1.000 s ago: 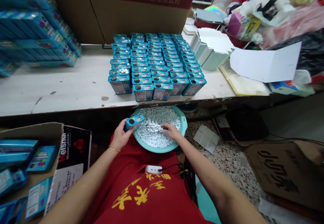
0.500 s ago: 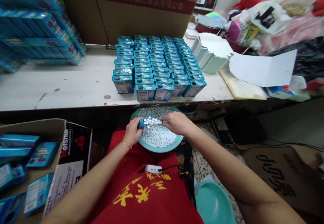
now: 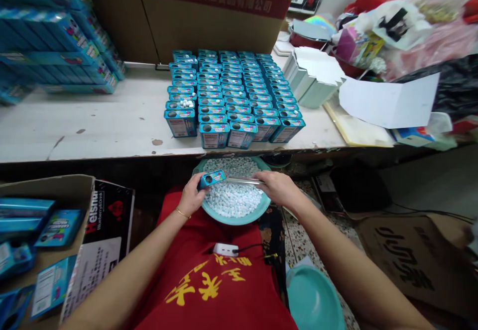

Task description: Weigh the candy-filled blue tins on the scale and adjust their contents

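Your left hand (image 3: 192, 194) has its fingers wrapped round a small blue box (image 3: 213, 177), pinching it by the sides, with its printed top and dark round spot facing up, right over the teal basin (image 3: 236, 221). And there's your right hand (image 3: 278, 188) on the other side, fingers pressed together on the end of a clear, narrow scoop (image 3: 242, 180), which reaches level across the basin toward the box; whether its tip touches the box, you can't tell from here. Under both hands the white pellets (image 3: 233, 203) fill the basin, which sits between your red apron (image 3: 179, 255) and the edge of the table (image 3: 123, 121). Up on that table, rows of blue boxes (image 3: 233, 106) stand upright, packed side by side, with a few loose pellets lying on some tops. Down at your left, an open carton (image 3: 56, 186) holds more blue packs (image 3: 59, 228), and low on your right sits a second basin (image 3: 315, 297).
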A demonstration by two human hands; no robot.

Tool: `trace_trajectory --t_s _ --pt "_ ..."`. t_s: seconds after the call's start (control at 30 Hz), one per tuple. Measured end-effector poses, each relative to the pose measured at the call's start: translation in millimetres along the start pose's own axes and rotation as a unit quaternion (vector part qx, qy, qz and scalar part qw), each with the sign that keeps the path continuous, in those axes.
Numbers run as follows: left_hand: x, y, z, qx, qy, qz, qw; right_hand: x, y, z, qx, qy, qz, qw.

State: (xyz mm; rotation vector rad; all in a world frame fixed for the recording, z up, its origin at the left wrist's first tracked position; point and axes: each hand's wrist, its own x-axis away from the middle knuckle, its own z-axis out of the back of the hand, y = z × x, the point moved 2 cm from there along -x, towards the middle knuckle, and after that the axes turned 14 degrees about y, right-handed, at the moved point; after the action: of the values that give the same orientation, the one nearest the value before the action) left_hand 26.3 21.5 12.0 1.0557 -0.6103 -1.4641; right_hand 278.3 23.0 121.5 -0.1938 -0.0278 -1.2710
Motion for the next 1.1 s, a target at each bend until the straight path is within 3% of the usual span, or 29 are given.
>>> trace_trajectory --t_s 0.1,0.23,0.3,0.4,0.53,0.7,0.77,0.9,1.0,1.1 --pt "-2 -1 4.6 0.01 0.009 0.013 1.0 3 21 -54 -0.027 -0.016 -0.085 0.996" --pt "-4 -1 12.7 0.011 0.026 0.034 0.999 -12 2 -122 -0.122 -0.007 -0.102 0.987" --pt "-5 -1 17.4 0.008 0.034 0.044 0.998 -21 -11 -142 -0.159 0.001 -0.1 0.982" --pt "-4 -2 24.1 0.005 0.043 0.058 0.997 -27 -14 -152 -0.219 0.004 -0.093 0.971" --pt "-3 -6 25.5 0.003 0.049 0.059 0.997 -17 5 -130 -0.284 0.009 -0.079 0.956" --pt "1 0 8.9 -0.005 0.028 0.018 0.999 -4 9 -61 -0.375 0.046 -0.025 0.925" --pt "3 6 1.1 -0.019 0.013 -0.006 1.0 -3 0 -34 -0.333 0.041 0.006 0.942" --pt "7 13 -7.5 -0.041 -0.008 -0.033 0.999 -8 -29 3 -0.131 0.012 0.027 0.991" --pt "9 14 -8.6 -0.041 -0.008 -0.041 0.998 -13 -54 19 -0.004 -0.011 0.036 0.999" --pt "9 13 -8.3 -0.032 -0.004 -0.034 0.999 -15 -72 32 0.053 -0.022 0.049 0.997"
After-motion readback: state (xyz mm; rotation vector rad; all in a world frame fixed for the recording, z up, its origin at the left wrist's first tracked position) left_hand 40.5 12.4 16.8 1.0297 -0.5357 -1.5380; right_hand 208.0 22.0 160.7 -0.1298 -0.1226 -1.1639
